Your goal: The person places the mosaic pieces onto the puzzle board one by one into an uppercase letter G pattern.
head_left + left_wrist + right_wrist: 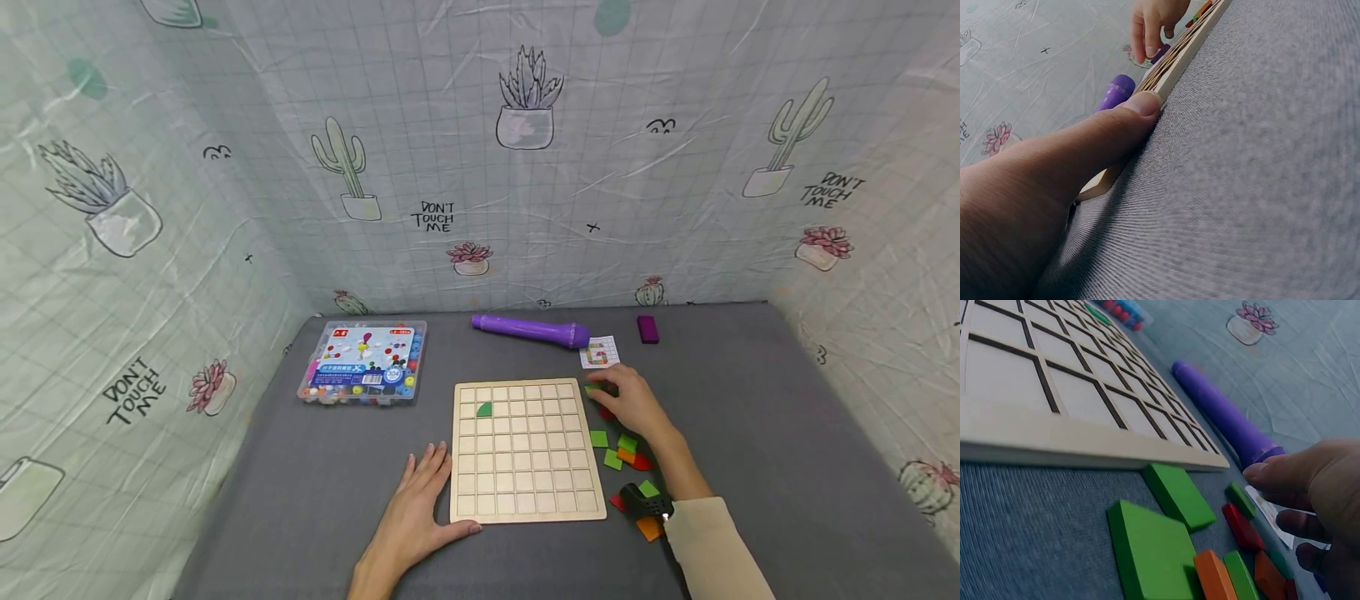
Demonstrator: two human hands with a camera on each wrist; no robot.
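Observation:
A square wooden grid board (pixel 527 522) lies on the grey table, with one green quarter-round piece (pixel 484 409) in an upper-left cell. My left hand (pixel 412 517) rests at the board's near left corner, fingers fairly straight along its left side and the thumb (pixel 1141 103) touching its front edge. Beyond the board's right side, my right hand (pixel 628 398) hovers with loosely bent fingers over a small green piece (pixel 1240 499) and a red piece (pixel 1243 526). Nothing shows between its thumb and fingers. Green squares (pixel 598 438) and orange pieces (pixel 649 527) lie loose nearby, some under the right wrist.
A purple microphone-shaped stick (pixel 531 330) lies behind the board, beside a small pattern card (pixel 600 353). A dark purple block (pixel 648 330) sits farther right. At the back left is a clear plastic box (pixel 362 363) of colourful beads. Printed cloth (pixel 480 167) hangs around the table.

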